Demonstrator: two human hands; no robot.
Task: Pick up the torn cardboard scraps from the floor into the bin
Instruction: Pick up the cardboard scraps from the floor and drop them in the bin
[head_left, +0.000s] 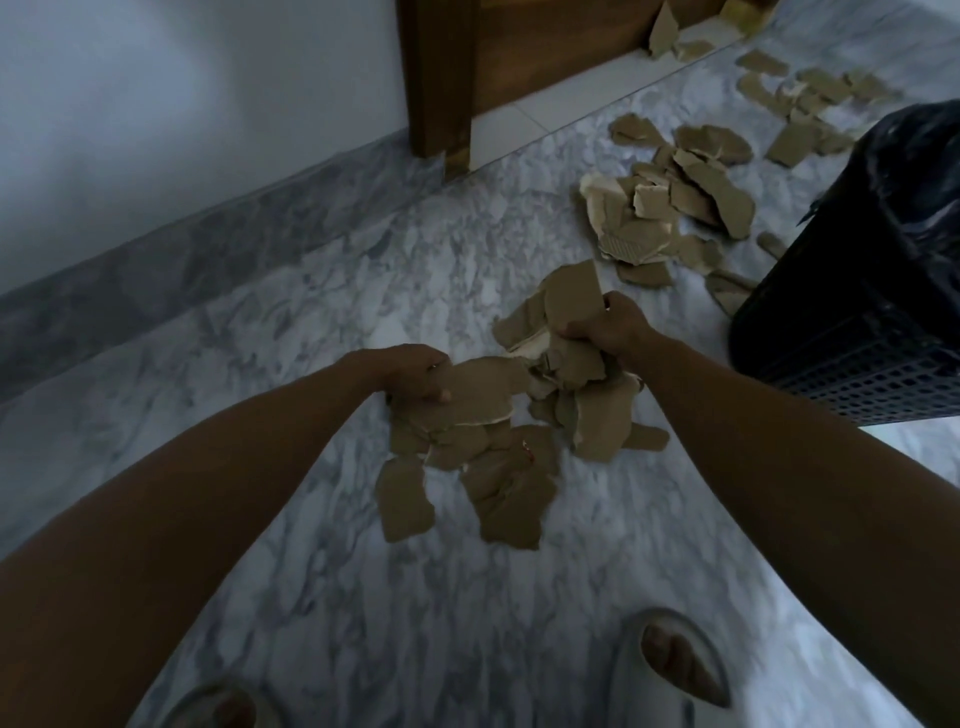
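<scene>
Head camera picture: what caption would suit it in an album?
Both hands, left and right, gather torn cardboard scraps off a marble floor beside a black bin.

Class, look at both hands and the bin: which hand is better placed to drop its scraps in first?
Probably the right hand: it grips cardboard scraps nearer the bin; the left hand is farther.

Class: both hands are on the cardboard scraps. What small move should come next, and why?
Probably lift the right hand across to the black bin: its grip is closed on a bunch of scraps, and the bin stands just to its right. The left hand grips another scrap.
</scene>
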